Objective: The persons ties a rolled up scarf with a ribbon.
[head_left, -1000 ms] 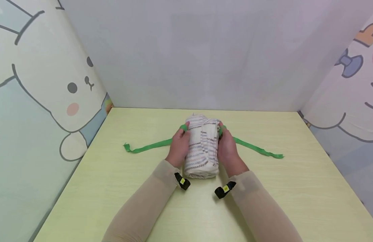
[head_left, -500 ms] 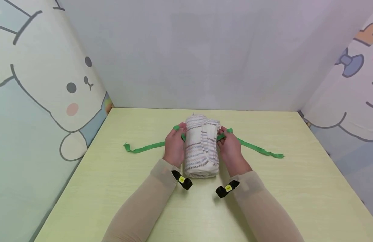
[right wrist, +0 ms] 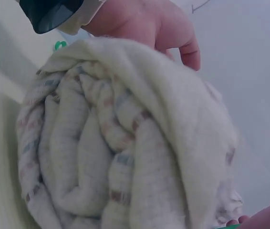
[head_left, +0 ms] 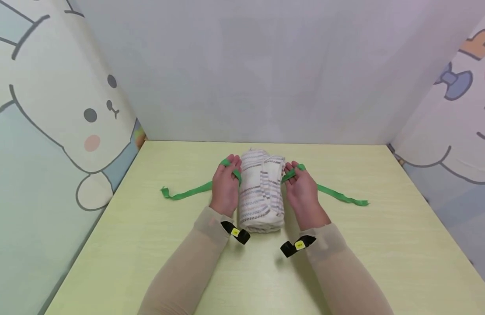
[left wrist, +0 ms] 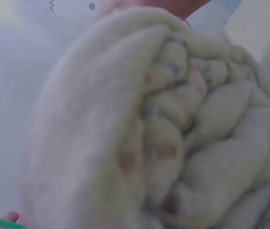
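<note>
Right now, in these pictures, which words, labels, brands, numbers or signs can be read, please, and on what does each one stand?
No text is readable.
Yellow label on the left black wrist camera: too small to read.
Yellow tag on the right black wrist camera: too small to read.
Rolled striped cloth, green ribbon: no lettering visible.

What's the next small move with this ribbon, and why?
I'd probably close the left hand and right hand on the green ribbon and raise it slightly: it runs across both hands beside the rolled cloth, while none crosses the cloth's top.
</note>
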`<action>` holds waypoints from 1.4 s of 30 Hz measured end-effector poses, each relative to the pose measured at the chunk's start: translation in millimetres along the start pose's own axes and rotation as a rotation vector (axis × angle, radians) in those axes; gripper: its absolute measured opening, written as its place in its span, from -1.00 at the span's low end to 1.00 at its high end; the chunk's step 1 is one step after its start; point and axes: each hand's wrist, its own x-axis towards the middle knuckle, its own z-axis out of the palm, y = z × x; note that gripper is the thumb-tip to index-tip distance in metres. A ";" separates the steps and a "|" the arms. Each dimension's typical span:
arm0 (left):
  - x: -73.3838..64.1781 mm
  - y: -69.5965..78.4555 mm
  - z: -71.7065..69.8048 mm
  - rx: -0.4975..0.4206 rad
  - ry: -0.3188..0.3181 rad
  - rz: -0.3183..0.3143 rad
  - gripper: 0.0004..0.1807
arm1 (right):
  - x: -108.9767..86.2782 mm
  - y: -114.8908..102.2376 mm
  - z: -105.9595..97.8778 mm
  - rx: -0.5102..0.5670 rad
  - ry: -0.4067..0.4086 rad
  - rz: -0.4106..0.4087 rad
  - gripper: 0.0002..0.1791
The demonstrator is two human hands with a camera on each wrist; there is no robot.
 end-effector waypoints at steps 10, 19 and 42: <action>-2.1 5.6 2.2 0.047 -0.041 0.014 -0.52 | -14.9 3.2 13.4 -0.075 -0.009 -0.089 -0.43; -7.1 7.5 11.3 0.121 -0.041 0.031 -0.46 | -24.7 6.9 24.7 -0.132 -0.038 -0.226 -0.40; -17.6 -3.9 19.0 0.097 -0.029 -0.001 -0.48 | -36.6 27.4 34.2 -0.318 -0.081 -0.223 -0.36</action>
